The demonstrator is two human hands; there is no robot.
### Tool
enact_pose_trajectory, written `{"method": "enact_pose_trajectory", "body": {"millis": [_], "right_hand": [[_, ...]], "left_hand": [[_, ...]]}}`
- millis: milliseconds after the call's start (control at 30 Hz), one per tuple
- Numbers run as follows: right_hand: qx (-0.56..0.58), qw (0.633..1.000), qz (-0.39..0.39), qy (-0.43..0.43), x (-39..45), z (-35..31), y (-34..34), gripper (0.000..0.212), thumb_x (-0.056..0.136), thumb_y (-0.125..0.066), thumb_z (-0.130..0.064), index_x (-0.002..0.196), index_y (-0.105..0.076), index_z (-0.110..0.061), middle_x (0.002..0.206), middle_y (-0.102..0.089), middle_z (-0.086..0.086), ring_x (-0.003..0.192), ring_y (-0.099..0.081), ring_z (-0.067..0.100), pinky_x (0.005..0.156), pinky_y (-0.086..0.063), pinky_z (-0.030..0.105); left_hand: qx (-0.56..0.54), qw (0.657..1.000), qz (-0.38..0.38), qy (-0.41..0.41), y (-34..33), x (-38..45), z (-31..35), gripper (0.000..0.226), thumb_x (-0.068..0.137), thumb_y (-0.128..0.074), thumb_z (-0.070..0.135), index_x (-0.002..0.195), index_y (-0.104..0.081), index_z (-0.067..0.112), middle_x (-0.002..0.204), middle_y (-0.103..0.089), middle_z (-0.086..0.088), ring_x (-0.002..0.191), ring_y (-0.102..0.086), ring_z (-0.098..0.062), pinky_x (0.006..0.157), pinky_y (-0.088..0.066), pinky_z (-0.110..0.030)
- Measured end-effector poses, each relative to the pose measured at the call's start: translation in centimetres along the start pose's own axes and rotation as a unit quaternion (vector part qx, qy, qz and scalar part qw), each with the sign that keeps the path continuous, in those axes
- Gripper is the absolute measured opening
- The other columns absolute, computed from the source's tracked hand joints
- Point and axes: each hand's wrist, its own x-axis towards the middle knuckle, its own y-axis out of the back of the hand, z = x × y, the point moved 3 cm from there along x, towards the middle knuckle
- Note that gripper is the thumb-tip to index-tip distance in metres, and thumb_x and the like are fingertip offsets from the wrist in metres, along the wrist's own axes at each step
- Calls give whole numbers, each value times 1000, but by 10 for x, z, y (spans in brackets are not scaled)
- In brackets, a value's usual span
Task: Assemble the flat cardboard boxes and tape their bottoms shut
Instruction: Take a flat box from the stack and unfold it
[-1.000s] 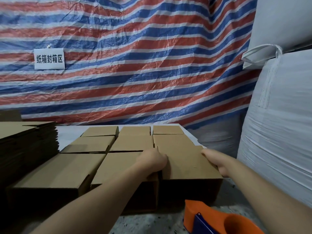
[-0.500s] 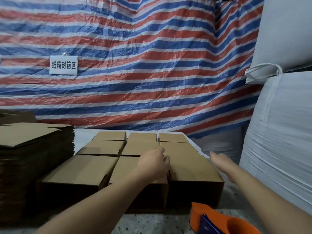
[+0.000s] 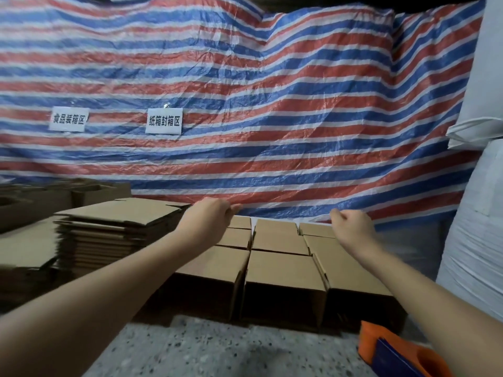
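Against a striped tarpaulin [image 3: 272, 104]: assembled cardboard boxes [image 3: 283, 278] in rows at 6 o'clock, flat cardboard stack [image 3: 117, 229] at 9. Left hand [image 3: 209, 219], right hand [image 3: 353, 227] loosely curled, empty. Light, stiff board; likely best gripped by edges.

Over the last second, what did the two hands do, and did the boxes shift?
Both hands let go of the near boxes and lifted toward the far rows: the left hand and right hand now hang loosely curled, holding nothing. The view tilted up. The assembled boxes, flat stack and orange tape dispenser stayed put.
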Motion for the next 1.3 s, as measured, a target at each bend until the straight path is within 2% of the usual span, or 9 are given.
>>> {"method": "enact_pose_trajectory", "body": {"millis": [67,133,233,333,400,533,967,1133,1300], "right_hand": [[27,999,-22,12,-1,-18,-14,55,105,-42,-29,53,-38,-14,46,-35,-2,45,-32,14,50,-25,27],[51,998,-43,12,-3,-32,-26,54,107,-36,-32,56,-37,-14,48,-35,-3,46,-33,13,51,-26,28],[57,995,-79,21,-8,-49,-42,48,106,-32,-35,65,-42,-13,62,-46,0,57,-42,15,52,-32,29],[72,989,-133,2,-13,-60,-55,38,106,-34,-40,81,-48,-14,81,-54,3,73,-53,19,57,-48,32],[56,987,-151,6,-15,-63,-61,35,106,-35,-42,83,-47,-18,86,-53,1,76,-52,16,60,-44,31],[28,986,-166,15,-17,-62,-69,33,106,-36,-42,81,-44,-23,94,-52,0,80,-47,15,67,-35,32],[11,982,-187,11,-22,-63,-74,36,106,-34,-44,81,-45,-21,85,-50,-3,83,-47,18,73,-37,35],[15,983,-181,10,-21,-69,-72,37,106,-34,-45,80,-45,-21,84,-51,-3,83,-48,20,71,-37,34],[100,984,-145,-9,-12,-77,-59,37,105,-36,-49,85,-50,-21,85,-53,-3,80,-51,15,62,-35,30]], "left_hand": [[37,999,7,20,11,0,-24,64,103,-19,52,60,-52,19,58,-55,2,52,-55,-12,54,-46,-28],[117,992,-6,38,15,1,-51,80,99,-3,59,68,-62,16,68,-63,-2,71,-61,-20,80,-49,-38],[229,967,-49,98,11,1,-93,61,98,-21,60,114,-66,22,119,-64,-3,118,-52,-26,100,-33,-45],[247,950,-107,160,4,-6,-125,61,94,-32,63,134,-50,21,141,-49,-9,132,-40,-31,108,-29,-49],[249,935,-151,204,-1,-13,-139,66,93,-33,66,139,-43,20,146,-43,-14,136,-36,-33,109,-29,-49],[258,925,-183,209,-6,-27,-144,61,94,-34,63,134,-48,20,135,-55,-10,126,-48,-29,104,-35,-44],[288,953,-54,77,16,-48,-113,38,101,-36,50,116,-61,26,111,-67,1,103,-62,-24,88,-44,-35],[132,986,92,-34,61,-42,-86,32,99,-55,35,94,-72,8,93,-73,-9,81,-68,-33,76,-51,-44],[-6,979,197,-42,110,-24,-51,32,97,-57,38,95,-75,11,82,-72,-11,70,-64,-34,60,-48,-39]]}}
